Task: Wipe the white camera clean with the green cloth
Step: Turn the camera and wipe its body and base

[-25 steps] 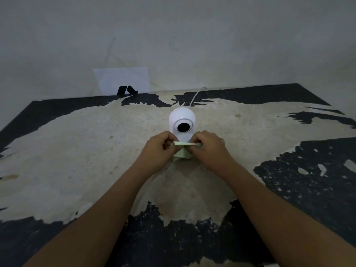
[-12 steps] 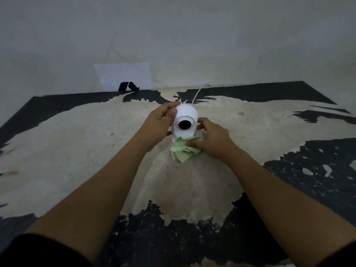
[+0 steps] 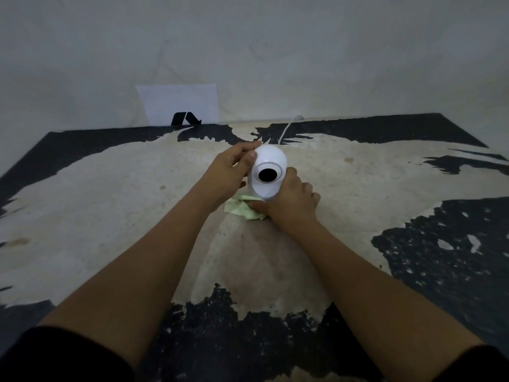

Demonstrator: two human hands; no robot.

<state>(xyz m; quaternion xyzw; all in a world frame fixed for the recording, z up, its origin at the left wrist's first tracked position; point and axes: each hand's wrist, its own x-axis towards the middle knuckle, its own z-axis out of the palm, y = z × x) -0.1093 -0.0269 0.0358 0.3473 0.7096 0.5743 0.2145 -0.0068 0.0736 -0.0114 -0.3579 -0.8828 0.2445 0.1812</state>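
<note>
The white camera (image 3: 268, 172) is a rounded dome with a black lens facing me, tilted and lifted toward me at the middle of the worn table. My left hand (image 3: 234, 169) grips its upper left side, thumb near the top. My right hand (image 3: 289, 201) presses the crumpled green cloth (image 3: 242, 209) against the camera's lower right side and base. Part of the cloth sticks out to the left under the camera; the rest is hidden by my right hand.
A thin white cable (image 3: 286, 129) runs from behind the camera to the wall. A white paper card with a black mark (image 3: 180, 106) leans against the wall at the back left. The tabletop (image 3: 110, 216) is beige with peeling black patches.
My left hand left the cloth and took hold of the camera's side. The camera has tipped and come nearer to me, and my right hand has bunched the cloth beneath it.
</note>
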